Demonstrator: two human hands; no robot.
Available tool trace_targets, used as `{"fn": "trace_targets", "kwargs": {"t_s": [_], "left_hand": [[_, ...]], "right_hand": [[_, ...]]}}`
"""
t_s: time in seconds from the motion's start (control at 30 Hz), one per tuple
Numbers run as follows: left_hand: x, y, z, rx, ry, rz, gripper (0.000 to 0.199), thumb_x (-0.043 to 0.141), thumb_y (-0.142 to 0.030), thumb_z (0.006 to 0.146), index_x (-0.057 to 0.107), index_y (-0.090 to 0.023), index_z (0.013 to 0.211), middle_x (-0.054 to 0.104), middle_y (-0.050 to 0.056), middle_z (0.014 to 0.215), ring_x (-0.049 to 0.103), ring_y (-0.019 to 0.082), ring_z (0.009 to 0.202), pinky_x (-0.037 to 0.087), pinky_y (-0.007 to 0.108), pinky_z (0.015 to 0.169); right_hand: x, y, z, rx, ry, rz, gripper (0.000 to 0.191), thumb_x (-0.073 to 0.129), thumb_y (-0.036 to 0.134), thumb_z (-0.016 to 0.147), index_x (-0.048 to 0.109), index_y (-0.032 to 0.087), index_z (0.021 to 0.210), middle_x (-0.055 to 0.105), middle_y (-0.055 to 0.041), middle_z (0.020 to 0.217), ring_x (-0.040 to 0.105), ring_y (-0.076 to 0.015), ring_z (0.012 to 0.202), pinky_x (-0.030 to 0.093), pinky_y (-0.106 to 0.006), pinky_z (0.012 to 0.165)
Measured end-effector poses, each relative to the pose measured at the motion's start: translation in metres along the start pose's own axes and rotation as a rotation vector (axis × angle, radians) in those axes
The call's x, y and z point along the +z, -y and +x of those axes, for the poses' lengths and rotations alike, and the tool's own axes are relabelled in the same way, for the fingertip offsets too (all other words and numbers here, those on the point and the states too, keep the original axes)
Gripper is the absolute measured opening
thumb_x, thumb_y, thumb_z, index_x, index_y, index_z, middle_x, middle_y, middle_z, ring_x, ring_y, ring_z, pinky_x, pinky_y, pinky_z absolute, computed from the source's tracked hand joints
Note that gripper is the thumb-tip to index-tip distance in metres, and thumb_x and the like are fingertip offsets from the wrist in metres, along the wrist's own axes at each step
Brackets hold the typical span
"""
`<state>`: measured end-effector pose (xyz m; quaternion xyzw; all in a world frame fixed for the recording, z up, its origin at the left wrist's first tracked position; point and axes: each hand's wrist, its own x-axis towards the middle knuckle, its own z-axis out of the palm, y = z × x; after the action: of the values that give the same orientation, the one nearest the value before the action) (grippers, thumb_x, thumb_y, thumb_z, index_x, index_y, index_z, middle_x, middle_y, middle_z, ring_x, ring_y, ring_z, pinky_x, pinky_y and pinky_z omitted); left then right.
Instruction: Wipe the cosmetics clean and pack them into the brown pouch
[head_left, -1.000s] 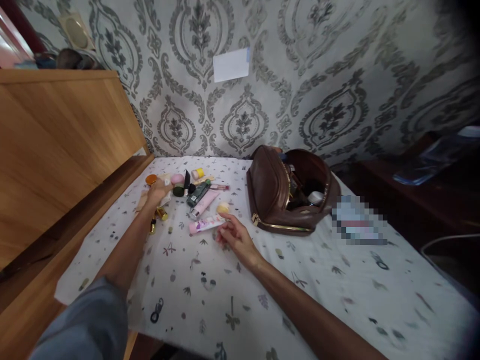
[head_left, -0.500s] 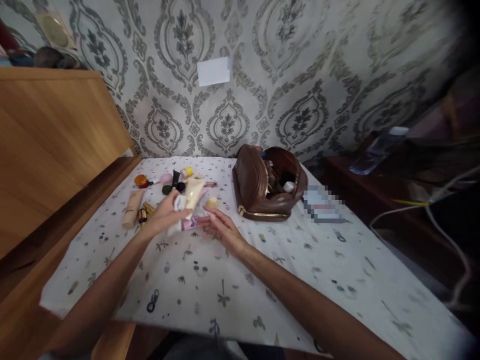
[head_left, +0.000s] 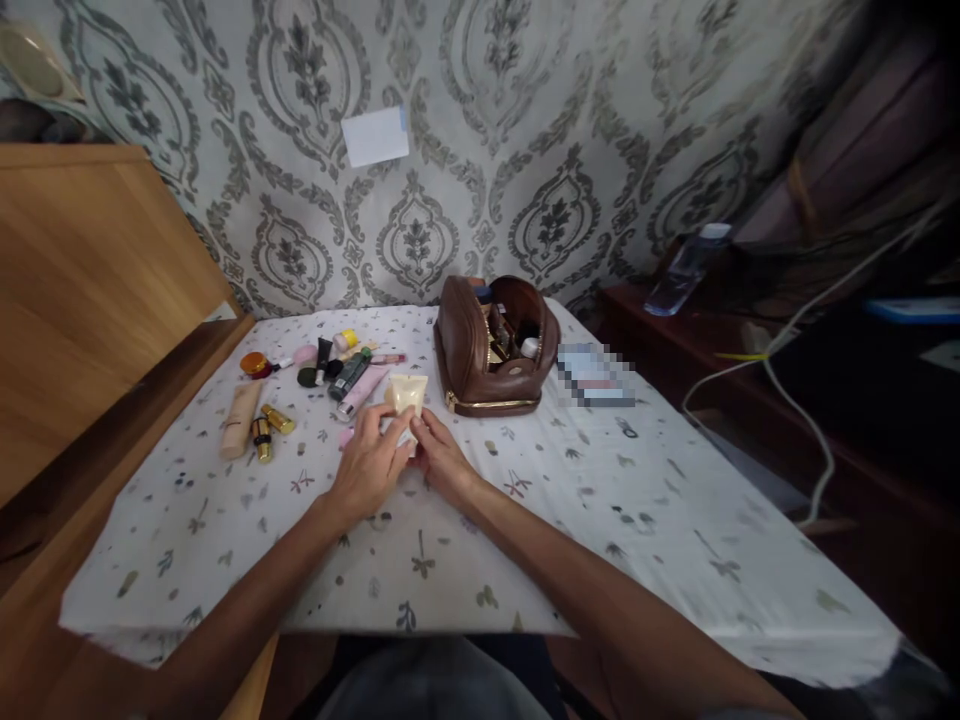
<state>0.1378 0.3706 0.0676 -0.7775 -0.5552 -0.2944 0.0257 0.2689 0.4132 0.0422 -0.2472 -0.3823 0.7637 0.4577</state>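
A cream-coloured squeeze tube (head_left: 408, 393) stands up between my hands, its flat end pointing away from me. My left hand (head_left: 369, 462) is closed round its left side, with fingers across the front. From the right, my right hand (head_left: 444, 456) also closes on it, thumb near the middle. The tube's lower part is mostly hidden by my fingers. Just beyond my left hand lie a pink tube (head_left: 365, 389) and a dark tube (head_left: 349, 374). Behind my hands, to the right, sits a brown cosmetic bag (head_left: 480, 385), unzipped, with several items inside.
At the left of the patterned tablecloth (head_left: 420, 590) are a beige tube (head_left: 241, 420), small gold-capped bottles (head_left: 262, 438) and an amber jar (head_left: 256, 364). A blurred flat object (head_left: 596, 375) lies right of the bag. A water bottle (head_left: 686, 270) stands on the dark furniture beyond.
My hands have come together on the cream tube, which my left hand alone held before. The dark and pink tubes behind now show uncovered. The view has shifted right.
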Motion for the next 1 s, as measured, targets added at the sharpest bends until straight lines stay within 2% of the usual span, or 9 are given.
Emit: {"fn": "trace_targets", "kwargs": {"t_s": [0.1,0.23,0.3,0.4,0.5,0.67,0.73,0.83,1.0], "left_hand": [[0.005,0.002,0.006,0.066,0.041,-0.007,0.046,0.039,-0.032,0.101,0.045,-0.022,0.146,0.04,0.017,0.142,0.039,0.031,0.135,0.037,0.051,0.11],[0.003,0.006,0.023,0.014,0.01,-0.059,0.046,0.036,-0.034,0.102,0.044,-0.024,0.146,0.03,0.016,0.153,0.023,0.032,0.147,0.028,0.053,0.116],[0.0,0.007,0.033,-0.064,-0.005,-0.096,0.042,0.036,-0.036,0.102,0.05,-0.023,0.14,0.043,0.015,0.142,0.039,0.03,0.138,0.035,0.048,0.112],[-0.005,0.012,0.047,-0.184,-0.002,-0.183,0.033,0.038,-0.037,0.1,0.06,-0.022,0.121,0.062,0.009,0.108,0.06,0.024,0.107,0.045,0.038,0.097],[-0.01,0.023,0.056,-0.333,-0.052,-0.31,0.027,0.042,-0.039,0.097,0.062,-0.021,0.099,0.063,0.001,0.081,0.061,0.02,0.082,0.047,0.031,0.082],[-0.009,0.042,0.055,-0.435,-0.12,-0.413,0.037,0.039,-0.044,0.096,0.062,-0.018,0.081,0.058,0.0,0.068,0.057,0.017,0.069,0.046,0.028,0.071],[-0.004,0.043,0.053,-0.462,-0.154,-0.442,0.043,0.034,-0.046,0.098,0.063,-0.017,0.086,0.061,0.002,0.072,0.06,0.019,0.072,0.048,0.029,0.073],[0.004,0.035,0.049,-0.468,-0.193,-0.483,0.045,0.029,-0.046,0.1,0.062,-0.016,0.109,0.068,0.009,0.098,0.064,0.021,0.095,0.05,0.033,0.087],[0.016,0.015,0.046,-0.283,-0.236,-0.435,0.048,0.028,-0.044,0.102,0.053,-0.019,0.135,0.054,0.012,0.138,0.045,0.021,0.136,0.032,0.038,0.117]], "right_hand": [[-0.001,0.0,-0.002,-0.013,-0.026,-0.098,0.056,0.072,0.062,0.074,0.062,0.027,0.117,0.067,-0.0041,0.111,0.063,-0.016,0.077,0.049,-0.024,0.052],[-0.003,0.001,-0.006,-0.061,-0.027,-0.294,0.052,0.063,0.061,0.084,0.063,0.026,0.123,0.066,-0.0033,0.091,0.054,-0.0141,0.064,0.044,-0.024,0.049],[-0.002,0.003,-0.009,-0.09,0.0,-0.369,0.052,0.061,0.061,0.086,0.065,0.025,0.123,0.062,-0.0017,0.08,0.05,-0.0135,0.058,0.04,-0.024,0.047],[0.0,0.006,-0.012,-0.1,0.061,-0.404,0.05,0.063,0.059,0.086,0.067,0.025,0.121,0.058,0.0002,0.073,0.045,-0.0125,0.054,0.035,-0.024,0.044],[0.001,0.006,-0.013,-0.105,0.137,-0.422,0.045,0.066,0.056,0.085,0.069,0.024,0.117,0.055,0.0015,0.069,0.043,-0.0111,0.051,0.034,-0.024,0.043],[0.001,-0.001,-0.01,-0.093,0.275,-0.445,0.047,0.067,0.053,0.084,0.067,0.023,0.12,0.049,0.0045,0.063,0.039,-0.0081,0.046,0.031,-0.021,0.04],[0.001,-0.003,-0.01,-0.081,0.268,-0.422,0.049,0.068,0.053,0.083,0.065,0.023,0.121,0.051,0.0046,0.064,0.04,-0.0076,0.045,0.033,-0.021,0.04],[0.002,-0.003,-0.01,-0.054,0.212,-0.363,0.054,0.07,0.055,0.08,0.063,0.022,0.123,0.055,0.0041,0.066,0.044,-0.0083,0.045,0.037,-0.021,0.041],[0.003,-0.002,-0.008,-0.077,0.11,-0.309,0.059,0.068,0.06,0.08,0.061,0.024,0.126,0.057,0.0032,0.068,0.051,-0.0116,0.053,0.046,-0.024,0.046]]}}
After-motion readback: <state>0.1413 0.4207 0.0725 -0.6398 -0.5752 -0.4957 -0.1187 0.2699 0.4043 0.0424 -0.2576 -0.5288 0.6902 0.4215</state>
